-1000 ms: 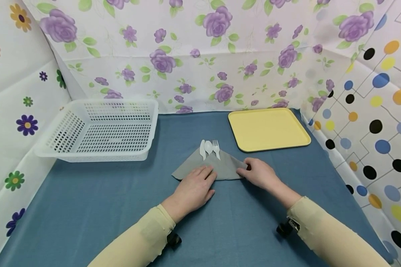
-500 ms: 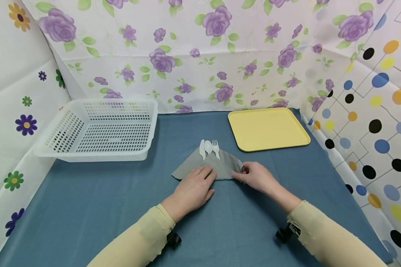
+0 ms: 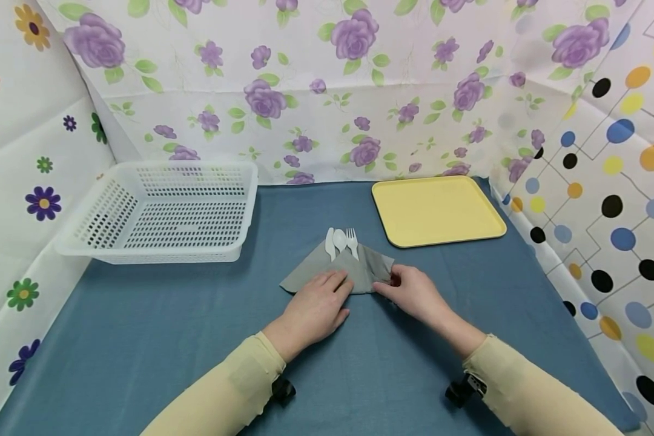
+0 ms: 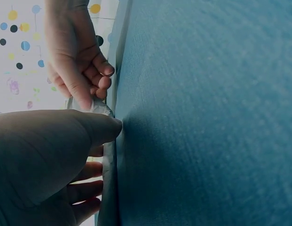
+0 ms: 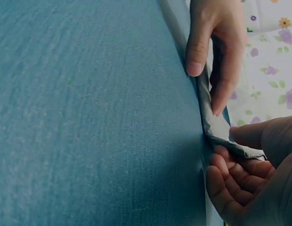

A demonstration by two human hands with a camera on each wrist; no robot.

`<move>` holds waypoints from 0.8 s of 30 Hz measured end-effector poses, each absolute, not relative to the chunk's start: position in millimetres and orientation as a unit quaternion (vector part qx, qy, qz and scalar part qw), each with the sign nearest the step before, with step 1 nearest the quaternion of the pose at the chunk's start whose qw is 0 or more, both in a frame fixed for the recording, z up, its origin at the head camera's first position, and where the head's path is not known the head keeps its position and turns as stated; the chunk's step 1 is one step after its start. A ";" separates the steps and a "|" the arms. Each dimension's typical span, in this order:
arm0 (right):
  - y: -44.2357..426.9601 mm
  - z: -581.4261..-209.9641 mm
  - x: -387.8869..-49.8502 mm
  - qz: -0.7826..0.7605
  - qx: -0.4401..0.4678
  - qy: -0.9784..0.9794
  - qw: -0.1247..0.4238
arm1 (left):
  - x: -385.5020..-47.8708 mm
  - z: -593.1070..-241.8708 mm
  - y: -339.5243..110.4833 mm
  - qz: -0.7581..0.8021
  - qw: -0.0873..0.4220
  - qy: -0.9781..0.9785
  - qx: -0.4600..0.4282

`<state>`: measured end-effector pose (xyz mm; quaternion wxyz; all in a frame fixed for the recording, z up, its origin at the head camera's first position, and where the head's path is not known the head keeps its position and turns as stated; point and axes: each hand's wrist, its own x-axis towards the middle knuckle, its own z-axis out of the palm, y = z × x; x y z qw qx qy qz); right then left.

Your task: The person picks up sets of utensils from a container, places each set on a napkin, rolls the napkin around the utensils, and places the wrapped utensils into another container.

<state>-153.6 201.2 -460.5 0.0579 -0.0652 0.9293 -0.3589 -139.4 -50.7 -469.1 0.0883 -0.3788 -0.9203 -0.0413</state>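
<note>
A grey cloth napkin [image 3: 305,272], folded into a rough triangle, lies on the blue cloth in the head view. From its folds stick out the upper parts of a white knife [image 3: 329,242], a spoon [image 3: 340,240] and a fork [image 3: 352,241], side by side; their lower ends are hidden. My left hand [image 3: 312,310] rests on the napkin's front middle with fingers extended. At the right end my right hand [image 3: 414,293] pinches the napkin's corner between thumb and fingers, lifted and bent inward. The right wrist view shows the raised napkin edge [image 5: 237,148] in that grip.
A white perforated basket [image 3: 240,253] stands at the back left. At the back right lies a yellow tray [image 3: 441,212]. Patterned sheets hang behind and at both sides of the table [image 3: 196,339].
My right hand has moved left, bringing the napkin's right corner inward and creasing that side. The left hand and the cutlery have stayed in place.
</note>
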 end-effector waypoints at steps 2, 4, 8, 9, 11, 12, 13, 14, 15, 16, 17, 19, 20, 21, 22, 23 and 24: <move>198.9 -461.3 -152.9 -0.342 -0.069 0.936 0.054 | -139.5 -469.2 -50.8 -0.041 0.090 -0.920 -0.379; 196.8 -461.7 -151.9 -0.333 -0.082 0.939 0.043 | -139.7 -469.6 -50.8 -0.040 0.093 -0.919 -0.380; 192.7 -463.1 -149.0 -0.322 -0.114 0.940 -0.003 | -139.5 -469.8 -51.3 -0.036 0.096 -0.919 -0.381; 191.6 -463.7 -148.2 -0.319 -0.121 0.940 -0.015 | -139.4 -469.8 -51.4 -0.035 0.096 -0.919 -0.381; 188.9 -465.1 -146.9 -0.314 -0.134 0.939 -0.040 | -139.4 -469.7 -51.7 -0.035 0.098 -0.919 -0.381; 187.5 -466.0 -146.5 -0.313 -0.141 0.938 -0.051 | -139.4 -469.8 -51.9 -0.036 0.099 -0.918 -0.382; 186.2 -467.0 -146.2 -0.311 -0.148 0.937 -0.061 | -139.6 -469.9 -52.0 -0.039 0.100 -0.918 -0.383; 184.8 -467.8 -145.9 -0.310 -0.155 0.935 -0.071 | -140.0 -470.4 -52.1 -0.041 0.102 -0.917 -0.384; 183.5 -468.7 -145.6 -0.309 -0.162 0.934 -0.080 | -140.2 -470.6 -52.3 -0.043 0.103 -0.916 -0.385; 182.0 -469.5 -145.6 -0.308 -0.168 0.932 -0.088 | -140.5 -470.8 -52.4 -0.044 0.104 -0.916 -0.386; 180.7 -470.1 -145.5 -0.308 -0.174 0.931 -0.094 | -140.9 -471.2 -52.4 -0.045 0.103 -0.915 -0.387; 178.6 -471.3 -145.5 -0.307 -0.181 0.929 -0.100 | -141.2 -471.1 -52.5 -0.050 0.105 -0.914 -0.388; 177.5 -471.7 -145.4 -0.308 -0.184 0.928 -0.102 | -141.3 -471.1 -52.5 -0.051 0.106 -0.914 -0.388; 176.5 -472.3 -145.4 -0.307 -0.185 0.928 -0.104 | -141.3 -471.1 -52.5 -0.051 0.105 -0.914 -0.388; 175.3 -472.8 -145.5 -0.308 -0.187 0.927 -0.105 | -141.3 -470.9 -52.5 -0.051 0.104 -0.914 -0.388; 174.5 -473.3 -145.5 -0.308 -0.189 0.926 -0.107 | -141.3 -470.8 -52.5 -0.053 0.104 -0.914 -0.388; 173.4 -473.7 -145.6 -0.308 -0.193 0.925 -0.111 | -141.5 -470.9 -52.5 -0.053 0.103 -0.915 -0.387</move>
